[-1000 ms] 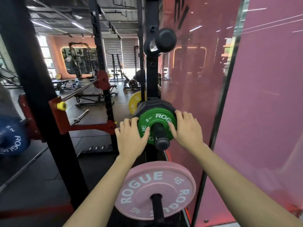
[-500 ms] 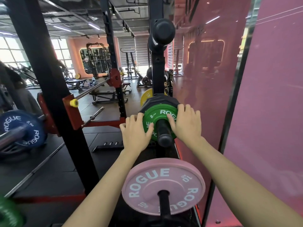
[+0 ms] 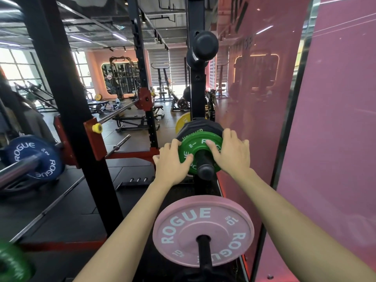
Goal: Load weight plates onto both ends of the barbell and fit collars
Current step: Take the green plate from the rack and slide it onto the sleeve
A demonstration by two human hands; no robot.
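At nine o'clock a blue round rubber plate marked ROGUE (image 3: 33, 158) already sat on the steel barbell's sleeve (image 3: 17, 169). Toward centre, the left hand (image 3: 173, 162) curled its fingers over the nine o'clock rim of the small green rubber-coated disc plate (image 3: 198, 152), thumb on its face. That plate sat on a black storage peg (image 3: 205, 166) against a black plate (image 3: 198, 126) behind it. The right hand (image 3: 232, 154) gripped the three o'clock rim, thumb pressed near the hub. Marked one kilogram, it should have felt light, rigid and grippy; opposite rims suited sliding it off straight. Below, at six o'clock, hung a pink ROGUE bumper plate (image 3: 203, 231).
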